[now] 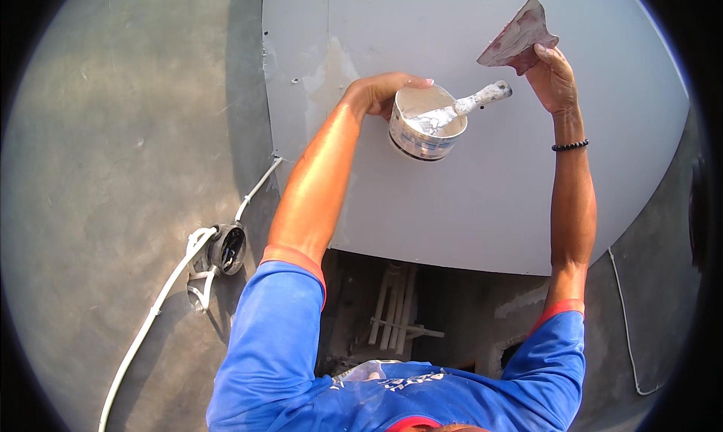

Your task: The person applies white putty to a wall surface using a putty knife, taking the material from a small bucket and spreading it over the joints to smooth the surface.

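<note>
My left hand point(388, 91) grips the rim of a small round plastic tub point(423, 147), with its thumb along the top edge. A putty knife point(483, 96) smeared with white compound leans in the tub. Its handle sticks out over the right rim, and its blade lies in the white paste point(431, 120). Farther right and higher, my right hand point(553, 79) holds a wide, flat putty spreader point(520, 39) by one edge. Whitish and reddish smears coat the spreader. Both hands are in front of a large pale grey board point(452, 213), and the tools appear apart from it.
White compound patches point(330, 74) mark the board's left seam. On the grey wall at left, a dark round box point(228, 249) joins white conduits point(154, 311). Below the board's curved-looking lower edge are several pale pipes point(393, 311). A thin white cable point(623, 319) runs at lower right.
</note>
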Motion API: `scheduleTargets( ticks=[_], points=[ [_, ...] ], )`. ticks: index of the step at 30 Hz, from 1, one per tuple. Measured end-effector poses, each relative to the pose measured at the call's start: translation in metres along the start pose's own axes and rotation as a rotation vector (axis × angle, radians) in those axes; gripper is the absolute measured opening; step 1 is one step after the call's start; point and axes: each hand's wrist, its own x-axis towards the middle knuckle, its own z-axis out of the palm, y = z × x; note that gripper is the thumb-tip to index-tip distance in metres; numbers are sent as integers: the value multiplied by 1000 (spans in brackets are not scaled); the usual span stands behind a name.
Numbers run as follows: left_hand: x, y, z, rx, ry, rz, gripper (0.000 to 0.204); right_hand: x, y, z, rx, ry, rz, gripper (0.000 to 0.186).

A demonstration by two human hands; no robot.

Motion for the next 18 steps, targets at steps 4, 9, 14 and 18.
scheduleTargets(
  ticks=[4,9,14,18],
  points=[
    [3,-3,-3,14,-62,41,67,10,-39,25,-588,-433,202,39],
    [9,-4,-8,15,-48,17,58,25,-25,65,-1109,-643,535,41],
    [-1,7,2,63,-31,49,61,27,-17,83,-1214,-744,741,46],
    [7,-1,-1,126,-7,39,64,20,-15,86,-1181,-662,711,56]
  ],
)
